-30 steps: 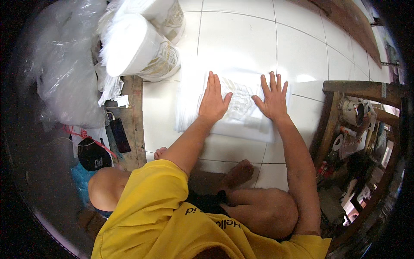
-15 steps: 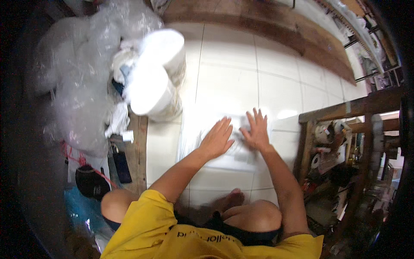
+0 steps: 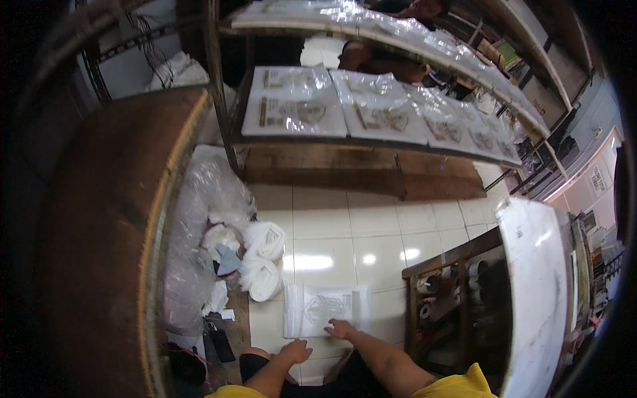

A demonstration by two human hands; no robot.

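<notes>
On the tiled floor before me lies a flat white plastic-covered pack [image 3: 312, 312] with a grey rounded print and a darker strip near its right side. Its surface lies smooth, with a folded-looking left edge. My right hand [image 3: 341, 329] is over its near edge, fingers stretched and spread, seemingly touching it. Just off its near left corner is my left hand [image 3: 296, 350], fingers apart and holding nothing that I can see. Two white rolls [image 3: 263, 259] stand side by side to the left of the pack.
Clear plastic bags [image 3: 199, 212] heap at left beside a brown wooden board [image 3: 113, 232]. Ahead, a rack shelf [image 3: 371, 140] bears several flat printed packs [image 3: 292, 103]. A wooden frame [image 3: 411, 312] with rolls inside and a white tabletop [image 3: 534, 285] stand at right. A phone [image 3: 219, 343] lies lower left.
The view has tilted up, bringing the racks into sight. Both hands, earlier spread flat over the pack, have drawn back toward me; the left is off the pack, the right at its near edge.
</notes>
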